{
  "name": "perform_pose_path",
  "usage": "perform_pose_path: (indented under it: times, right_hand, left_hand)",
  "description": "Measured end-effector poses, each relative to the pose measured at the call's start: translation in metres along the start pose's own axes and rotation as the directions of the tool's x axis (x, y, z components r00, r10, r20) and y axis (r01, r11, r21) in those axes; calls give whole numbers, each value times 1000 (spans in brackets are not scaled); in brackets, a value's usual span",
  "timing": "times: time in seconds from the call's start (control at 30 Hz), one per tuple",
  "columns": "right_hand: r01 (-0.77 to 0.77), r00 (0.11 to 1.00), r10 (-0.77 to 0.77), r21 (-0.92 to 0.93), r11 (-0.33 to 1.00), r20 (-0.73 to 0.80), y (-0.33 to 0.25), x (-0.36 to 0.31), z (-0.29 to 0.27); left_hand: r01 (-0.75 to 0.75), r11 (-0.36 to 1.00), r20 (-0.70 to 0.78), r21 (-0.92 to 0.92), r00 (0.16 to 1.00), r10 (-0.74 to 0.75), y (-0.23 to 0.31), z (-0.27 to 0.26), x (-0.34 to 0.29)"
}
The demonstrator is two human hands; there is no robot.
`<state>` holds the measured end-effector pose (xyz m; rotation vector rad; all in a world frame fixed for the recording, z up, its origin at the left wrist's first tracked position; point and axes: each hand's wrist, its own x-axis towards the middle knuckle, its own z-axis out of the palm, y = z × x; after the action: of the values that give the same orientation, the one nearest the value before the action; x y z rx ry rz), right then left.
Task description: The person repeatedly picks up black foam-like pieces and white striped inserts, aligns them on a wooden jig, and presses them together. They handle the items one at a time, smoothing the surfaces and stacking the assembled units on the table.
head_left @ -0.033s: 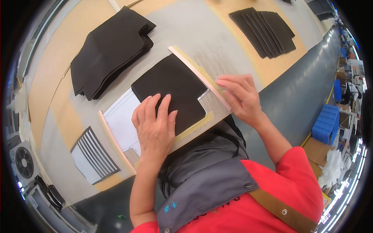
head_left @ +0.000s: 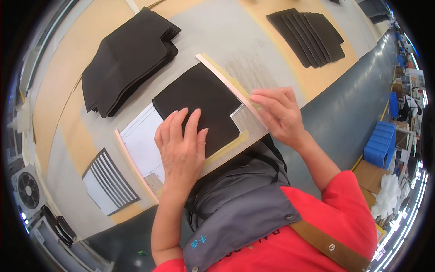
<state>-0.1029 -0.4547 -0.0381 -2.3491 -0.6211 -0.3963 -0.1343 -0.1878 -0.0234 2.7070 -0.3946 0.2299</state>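
Note:
A black sheet [head_left: 195,97] with a notched corner lies on a white paper sheet with printed lines [head_left: 141,136]. My left hand [head_left: 181,145] rests on the black sheet's lower left part, fingers spread and curved. On its right, my right hand [head_left: 283,113] hovers by a pale pink strip [head_left: 223,81] that runs along the sheet's right side. The right fingers are bent and drawn together near the thumb; anything small between them is hidden. A second pink strip [head_left: 136,165] borders the white paper on the left.
A thick stack of black sheets [head_left: 124,59] lies at the far left of the table. Fanned black sheets [head_left: 310,38] lie at the far right. Near left is a white sheet with black stripes [head_left: 108,181]. Blue crates [head_left: 379,145] stand beyond the grey floor.

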Motion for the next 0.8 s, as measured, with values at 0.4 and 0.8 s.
perform_pose_path:
  times: [0.4, 0.8]
  right_hand:
    - [125, 988, -100, -221, 967, 120, -16, -2, 18]
    - [141, 988, -119, -252, 957, 101, -14, -3, 21]
  left_hand:
    - [-109, 994, 10, -15, 994, 109, 11, 22, 33]
    - [-105, 994, -44, 16, 993, 106, 10, 28, 54]
